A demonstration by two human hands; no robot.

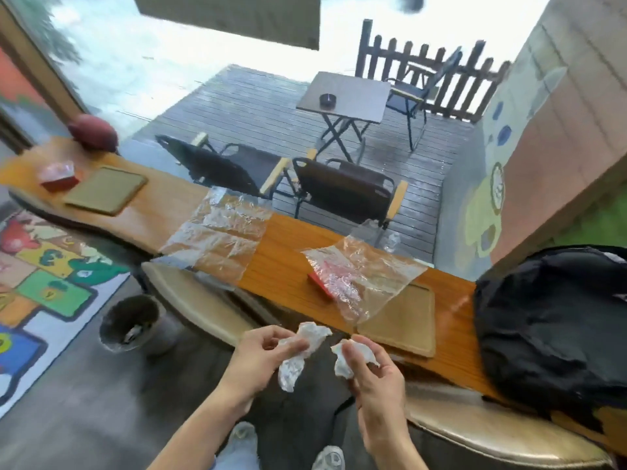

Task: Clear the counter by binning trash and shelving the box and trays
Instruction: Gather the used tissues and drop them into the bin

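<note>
- Each wad sits in front of you, off the counter (281, 266): left hand (261, 354) pinches one wad (298, 351), right hand (369, 371) pinches the other (353, 357).
- The bin (130, 322) lies low to your left, nearer the left hand.

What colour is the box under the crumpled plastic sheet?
Red: the box shows at the sheet's left edge in the head view.

Head view, forward-down, near counter (288, 266)
</note>
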